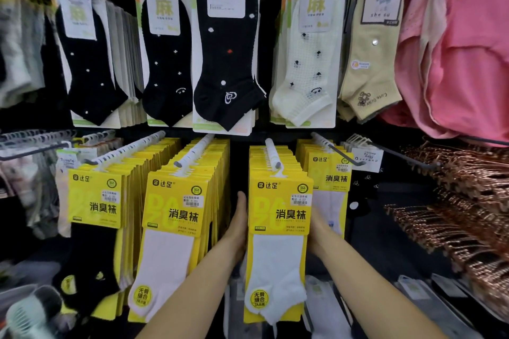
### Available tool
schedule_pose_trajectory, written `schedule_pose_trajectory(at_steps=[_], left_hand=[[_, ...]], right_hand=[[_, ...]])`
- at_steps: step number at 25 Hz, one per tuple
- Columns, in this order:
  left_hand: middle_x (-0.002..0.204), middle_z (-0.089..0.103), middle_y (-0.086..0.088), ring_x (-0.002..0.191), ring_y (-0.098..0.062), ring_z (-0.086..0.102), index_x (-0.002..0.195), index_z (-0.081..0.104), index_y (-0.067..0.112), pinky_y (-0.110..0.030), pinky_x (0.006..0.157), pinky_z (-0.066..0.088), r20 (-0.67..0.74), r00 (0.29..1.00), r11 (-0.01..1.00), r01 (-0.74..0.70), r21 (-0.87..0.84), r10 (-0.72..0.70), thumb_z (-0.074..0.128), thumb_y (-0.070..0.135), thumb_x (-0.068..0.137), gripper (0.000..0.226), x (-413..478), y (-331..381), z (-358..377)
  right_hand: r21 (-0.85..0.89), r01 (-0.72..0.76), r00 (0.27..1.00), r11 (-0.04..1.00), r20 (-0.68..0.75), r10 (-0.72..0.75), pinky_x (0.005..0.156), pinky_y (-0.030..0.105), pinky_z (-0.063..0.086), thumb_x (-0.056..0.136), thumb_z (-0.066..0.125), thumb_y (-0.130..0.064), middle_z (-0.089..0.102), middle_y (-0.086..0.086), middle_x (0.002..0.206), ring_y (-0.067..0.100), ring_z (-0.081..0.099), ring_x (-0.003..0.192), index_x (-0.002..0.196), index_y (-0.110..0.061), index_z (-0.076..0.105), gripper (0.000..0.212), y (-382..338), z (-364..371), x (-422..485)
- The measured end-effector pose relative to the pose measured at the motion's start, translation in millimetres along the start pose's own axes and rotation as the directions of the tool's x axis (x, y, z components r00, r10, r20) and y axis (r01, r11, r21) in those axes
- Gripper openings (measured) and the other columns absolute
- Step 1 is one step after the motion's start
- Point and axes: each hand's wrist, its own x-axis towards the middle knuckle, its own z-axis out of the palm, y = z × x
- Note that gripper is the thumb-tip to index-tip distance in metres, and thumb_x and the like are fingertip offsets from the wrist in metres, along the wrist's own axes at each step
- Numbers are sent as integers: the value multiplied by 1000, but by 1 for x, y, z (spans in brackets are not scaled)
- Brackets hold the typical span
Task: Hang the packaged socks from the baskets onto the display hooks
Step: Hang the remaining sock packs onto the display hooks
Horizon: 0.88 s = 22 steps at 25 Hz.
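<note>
We're right up at the sock wall, and both bare hands are in on one stack. The left grip (239,217) lies flat against the left edge of the stack of yellow packs (278,217), fingers straight and together, tips pointing up. It's a wide, unclenched grip, pressing on the card edges rather than curling round anything. The right grip (316,228) comes in on the opposite edge. Its fingers slip behind the front card and out of sight, so we cannot tell whether it is wide or closed on something.

The stack hangs in the lower row on a display hook (277,165), a thin rod with a grey tip, threaded through a line of white plastic hanger tabs. The front pack is a flat, glossy yellow card with black lettering and a small white price sticker. Below that lies a white fine-knit ankle sock, with a round yellow label at the heel.

Just to the left hangs a matching stack (170,228), the same yellow card and white sock. In the row above we see a black ankle sock (225,49) with small white dots, and beside it a cream waffle-knit sock (305,63). Off to the right is a bunch of copper-coloured metal hangers (454,201), with soft pink fabric (468,49) draped above them.
</note>
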Motion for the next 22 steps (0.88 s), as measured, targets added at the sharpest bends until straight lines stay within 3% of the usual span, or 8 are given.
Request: schedule_pose_trajectory(at_steps=[2,4,5,8,10,12,17,22], left_hand=[[107,70,-11,89,-21,70,113,66,29,-35,79,54,-68,997,999,40,-14,-40,18,71,88,69,-7,-3,-4],[127,61,-9,114,-26,60,136,48,26,-43,100,44,-129,991,999,43,20,-40,21,75,83,77,-12,-5,-7],[128,60,-10,115,-27,58,139,43,24,-43,99,43,-129,991,998,50,33,-45,21,75,83,79,-14,-5,-5],[104,72,-10,97,-26,66,125,59,16,-38,86,49,-130,988,995,86,59,-77,18,70,88,77,-14,-4,2],[99,72,-10,95,-27,65,116,65,14,-40,94,46,-147,986,992,92,91,-78,17,69,89,78,-9,-4,2],[104,71,-12,101,-29,64,113,66,16,-43,101,43,-161,985,990,84,114,-65,18,70,88,77,-5,-7,-3],[85,74,-4,80,-21,70,85,75,24,-38,81,49,-93,995,995,55,89,-47,28,69,89,65,5,-16,-16],[72,71,-2,63,-15,66,95,55,11,-34,68,47,-73,997,992,29,121,-20,33,59,95,53,8,-25,-20]], right_hand=[[-64,25,999,998,-20,-26,77,33,51,93,25,-64,74,-4,76,13,69,75,82,-29,67,55,5,-8,0],[-92,48,999,995,-12,-49,83,36,50,85,20,-75,75,-3,93,15,68,91,95,-33,68,65,10,-14,-1],[-73,36,999,997,-10,-37,82,36,50,85,21,-75,75,-2,94,16,68,92,93,-32,70,65,12,-14,-2],[-88,17,1000,996,-10,-18,96,43,46,92,29,-64,75,-1,86,25,65,101,72,-30,74,60,15,-5,-9],[-114,-1,1000,993,-24,-1,105,48,39,96,32,-57,74,1,87,31,60,108,64,-29,74,60,16,-2,-11],[-131,-36,997,991,-67,27,108,50,36,96,34,-55,71,9,101,33,57,113,71,-24,71,54,16,-1,-11],[-73,-80,991,994,-116,72,105,47,39,95,44,-47,71,5,73,30,60,89,55,-19,69,55,23,0,-2],[-78,-93,988,993,-127,82,97,43,42,96,46,-42,68,7,85,30,58,96,74,-18,63,36,28,1,0]])
